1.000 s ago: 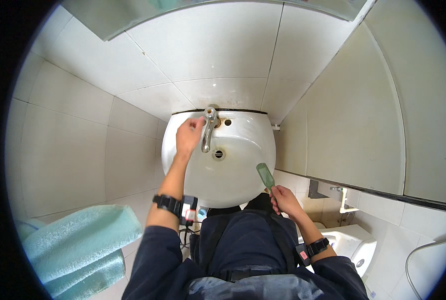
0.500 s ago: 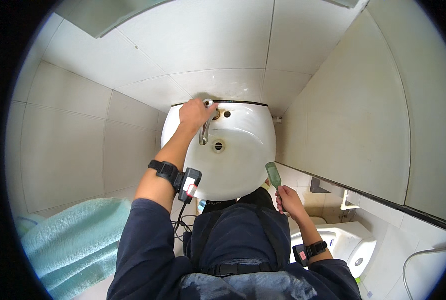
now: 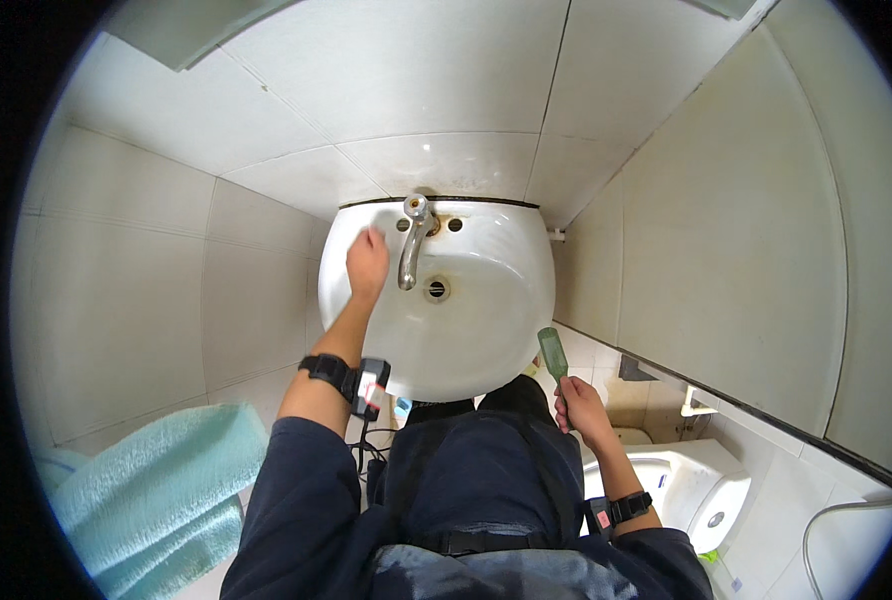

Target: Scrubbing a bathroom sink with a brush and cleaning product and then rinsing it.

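My left hand [image 3: 368,264] hovers over the left side of the white washbasin [image 3: 471,350], just left of the chrome tap [image 3: 411,256]. Its fingers look curled in, slightly blurred, with nothing visible in them, and it does not touch the tap. Below the tap's spout lies the round drain [image 3: 437,290]. Off the basin's lower right edge, my right hand [image 3: 580,408] grips a green paddle-shaped tool [image 3: 552,350] by its narrow end. The tool's flat, wider head points up and away; whether it has bristles underneath is hidden.
A white toilet [image 3: 701,485] stands at my lower right, with a grey hose [image 3: 826,530] beyond it. To the lower left hangs a light-blue towel [image 3: 161,480]. Tiled walls close in behind and left of the basin, and a pale panel [image 3: 731,240] on the right.
My left hand has let go of the tap's top and moved left and toward me. The right hand with the green tool has barely shifted.
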`<control>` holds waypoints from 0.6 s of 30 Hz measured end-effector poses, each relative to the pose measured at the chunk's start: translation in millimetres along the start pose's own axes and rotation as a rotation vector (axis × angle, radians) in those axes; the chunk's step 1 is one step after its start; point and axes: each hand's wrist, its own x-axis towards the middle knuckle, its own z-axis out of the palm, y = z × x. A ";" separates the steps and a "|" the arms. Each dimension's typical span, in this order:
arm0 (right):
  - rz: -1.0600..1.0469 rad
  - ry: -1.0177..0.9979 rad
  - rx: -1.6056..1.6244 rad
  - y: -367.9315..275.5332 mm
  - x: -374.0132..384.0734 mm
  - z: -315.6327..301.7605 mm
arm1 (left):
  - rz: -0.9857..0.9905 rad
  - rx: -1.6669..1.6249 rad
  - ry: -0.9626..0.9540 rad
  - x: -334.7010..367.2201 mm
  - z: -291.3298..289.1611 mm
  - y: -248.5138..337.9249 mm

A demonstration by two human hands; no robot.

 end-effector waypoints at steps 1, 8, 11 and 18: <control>0.010 0.003 -0.003 2.2 -2.1 0.1 | -0.063 0.114 -0.130 -15.4 11.0 -32.6; 0.076 0.099 0.003 12.7 -9.8 -0.9 | 0.280 0.330 -0.690 -114.1 86.3 -91.2; 0.090 0.118 0.010 11.1 -14.0 1.1 | 0.252 0.437 -0.738 -116.3 95.5 -81.7; 0.097 0.129 -0.012 9.3 -13.7 4.8 | 0.194 0.454 -0.726 -100.6 115.3 -88.2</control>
